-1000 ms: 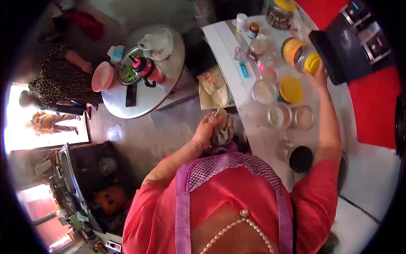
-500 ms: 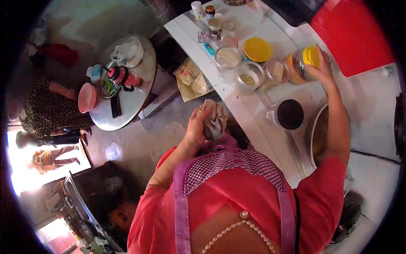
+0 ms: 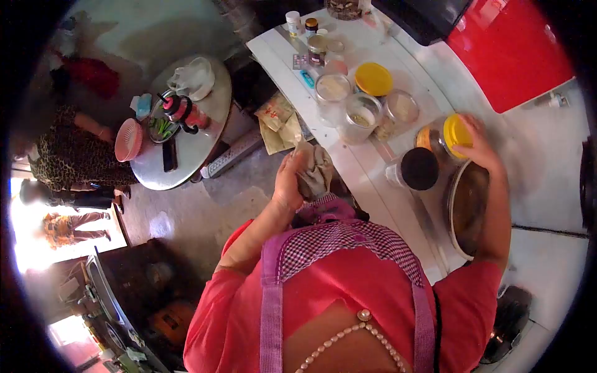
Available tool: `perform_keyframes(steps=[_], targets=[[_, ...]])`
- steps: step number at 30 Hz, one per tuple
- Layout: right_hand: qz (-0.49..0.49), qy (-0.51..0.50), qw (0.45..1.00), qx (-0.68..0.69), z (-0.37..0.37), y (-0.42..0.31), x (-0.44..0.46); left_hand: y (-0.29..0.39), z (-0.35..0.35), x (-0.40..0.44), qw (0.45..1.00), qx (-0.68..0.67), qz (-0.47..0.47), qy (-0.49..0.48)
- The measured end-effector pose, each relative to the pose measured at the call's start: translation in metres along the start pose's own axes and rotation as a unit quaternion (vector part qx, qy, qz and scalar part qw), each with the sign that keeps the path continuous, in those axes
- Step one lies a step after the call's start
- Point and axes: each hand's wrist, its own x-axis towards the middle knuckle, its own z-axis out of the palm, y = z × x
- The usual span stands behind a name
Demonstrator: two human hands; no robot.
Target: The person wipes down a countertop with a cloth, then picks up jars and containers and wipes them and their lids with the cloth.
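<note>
My left hand [image 3: 290,181] is closed around a crumpled, greyish-beige cloth [image 3: 318,173], held in front of my apron. On the white counter, the fingers of my right hand [image 3: 480,148] wrap the yellow lid of a clear jar [image 3: 458,134] with an orange label. Right beside that jar stands another with a black lid [image 3: 420,169]. A round pan [image 3: 454,233] with brownish contents lies under my right forearm. Farther off are a clear canister [image 3: 331,93], a jar with some greenish-yellow contents [image 3: 360,119], a lidded clear jar [image 3: 401,109] and a second yellow-lidded jar [image 3: 374,79].
Small bottles [image 3: 293,25] and a blister pack [image 3: 300,61] sit toward the counter's far end. A red panel [image 3: 510,56] borders the right. At left, a round table [image 3: 158,177] bears a pink basket [image 3: 129,140] and a bottle; people stand beyond it.
My right hand has brought the yellow-lidded jar nearer to me, away from the row of jars and next to the black-lidded one. My left hand still grips the cloth.
</note>
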Motion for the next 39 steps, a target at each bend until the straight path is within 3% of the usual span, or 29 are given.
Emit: perform_keyframes(steps=[3,4,6,8,10,12,15,16,23,25,26,28,30,31,32,35,37,39], targets=[[-0.067,0.075,0.994,-0.051,-0.017,-0.019,0.009,0.016,-0.001,-0.004,0.984,-0.147,-0.034,-0.092],[-0.058,0.036,0.998,0.016,-0.028,-0.045,0.009,0.025,0.009,-0.006,0.992,-0.128,0.007,-0.003],[-0.038,-0.043,0.987,0.149,-0.046,-0.125,0.008,0.040,0.013,-0.002,0.990,-0.118,0.073,0.011],[-0.092,-0.148,0.959,0.224,-0.041,-0.168,0.017,0.059,0.027,0.004,0.987,-0.081,0.140,0.004],[-0.223,-0.141,0.935,0.237,-0.024,-0.206,0.034,0.076,0.044,0.012,0.981,0.001,0.195,0.007],[-0.287,-0.147,0.905,0.276,-0.011,-0.243,0.057,0.093,0.066,0.024,0.968,0.054,0.246,-0.006],[-0.374,-0.031,0.891,0.255,0.002,-0.292,0.103,0.124,0.096,0.031,0.972,-0.037,0.208,-0.098],[-0.367,-0.013,0.890,0.270,0.010,-0.305,0.121,0.135,0.099,0.038,0.967,-0.051,0.196,-0.157],[-0.321,0.075,0.910,0.250,0.057,-0.328,0.229,0.190,0.097,0.096,0.949,-0.078,0.118,-0.283],[-0.295,0.091,0.912,0.268,0.060,-0.319,0.252,0.199,0.100,0.122,0.949,0.004,0.128,-0.287],[-0.213,0.053,0.900,0.378,0.059,-0.315,0.258,0.202,0.101,0.134,0.948,0.102,0.137,-0.267],[-0.036,-0.019,0.818,0.574,0.049,-0.313,0.266,0.206,0.107,0.165,0.919,0.247,0.173,-0.252],[0.075,0.033,0.746,0.661,0.050,-0.308,0.272,0.209,0.117,0.209,0.876,0.337,0.227,-0.262],[0.128,0.061,0.702,0.698,0.049,-0.305,0.275,0.212,0.125,0.229,0.871,0.348,0.196,-0.287],[0.144,0.062,0.622,0.767,0.044,-0.302,0.277,0.217,0.134,0.249,0.864,0.359,0.166,-0.313],[0.160,0.138,0.602,0.770,0.049,-0.281,0.276,0.211,0.161,0.310,0.808,0.438,0.138,-0.370],[0.149,0.169,0.680,0.698,0.054,-0.263,0.266,0.202,0.189,0.345,0.756,0.507,0.166,-0.379],[0.190,0.182,0.575,0.774,0.051,-0.257,0.255,0.189,0.219,0.374,0.701,0.575,0.216,-0.362]])
